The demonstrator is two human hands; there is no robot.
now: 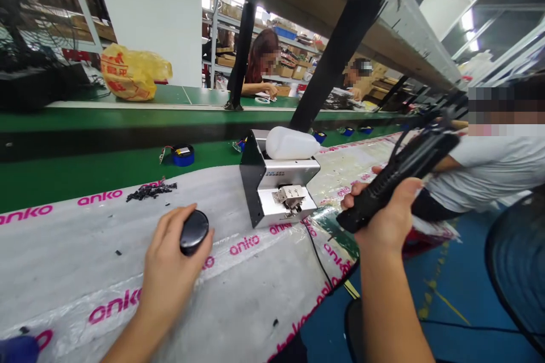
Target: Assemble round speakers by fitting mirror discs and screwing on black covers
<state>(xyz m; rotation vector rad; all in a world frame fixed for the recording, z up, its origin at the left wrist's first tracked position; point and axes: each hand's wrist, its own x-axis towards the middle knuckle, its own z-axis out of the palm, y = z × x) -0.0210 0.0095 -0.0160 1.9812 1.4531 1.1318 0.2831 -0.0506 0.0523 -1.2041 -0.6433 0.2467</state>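
Note:
My left hand (pixel 172 252) is closed around a small round black piece with a smooth, glossy top (pixel 195 232), just above the plastic-covered bench. In the air on the right, my right hand (pixel 385 212) grips a long black tool with a cord-like strand (pixel 400 167); its exact kind does not show clearly. Between the hands stands a silver-and-black bench machine (pixel 279 181) with a small metal mechanism on its front. A white plastic bottle (pixel 292 143) lies on top of that machine.
Black scraps (pixel 151 190) lie heaped on the plastic sheet (pixel 230 278). A blue round part with wires (pixel 183 155) sits on the green belt (pixel 85 164). Beyond is a yellow bag (pixel 134 72). Co-workers sit across and to the right (pixel 498 164). A fan (pixel 517 272) stands lower right.

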